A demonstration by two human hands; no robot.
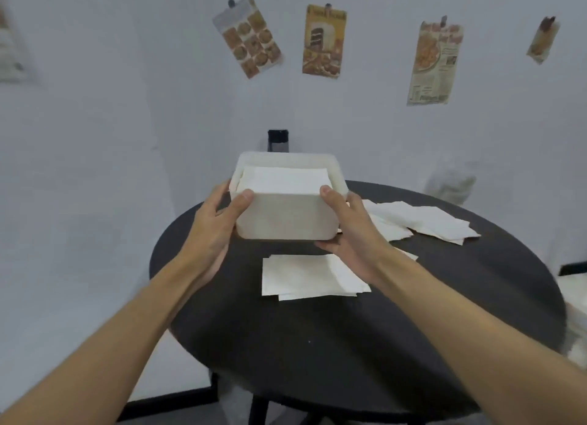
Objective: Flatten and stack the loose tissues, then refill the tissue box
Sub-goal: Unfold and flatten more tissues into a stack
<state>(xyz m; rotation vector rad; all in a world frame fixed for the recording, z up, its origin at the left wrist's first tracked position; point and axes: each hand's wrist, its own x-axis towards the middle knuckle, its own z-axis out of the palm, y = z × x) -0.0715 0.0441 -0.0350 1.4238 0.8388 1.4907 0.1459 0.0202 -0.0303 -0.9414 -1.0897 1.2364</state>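
The left hand (219,231) and the right hand (349,231) clasp the tissue box (286,215) between them. Each thumb is hooked over the near top rim, and the fingers curl round the side walls; the right hand's fingers also reach under the base. The box seems to be held just clear of the table (349,345), tipped slightly toward the person.

The box is white, open-topped and round-cornered, and its walls look stiff enough to take a firm squeeze from both sides. It is probably light, so this two-sided hold at the walls and the base suits it. A grip on the rim alone would be a poorer choice, because the thumbs could crush the paper.

Between the thumbs, the folded tissues (286,180) fill the box nearly to its rim in a flat white block. They are soft and thin, and likely to slide or lift if the box is tilted too far.

Just below the grip, a flattened stack (305,275) lies on the dark round table, its edges a little fanned. Beyond the right hand, loose tissues (428,224) overlap in a looser spread. Behind the box stands a dark object (278,140), and paper posters (322,40) are clipped to the wall above.
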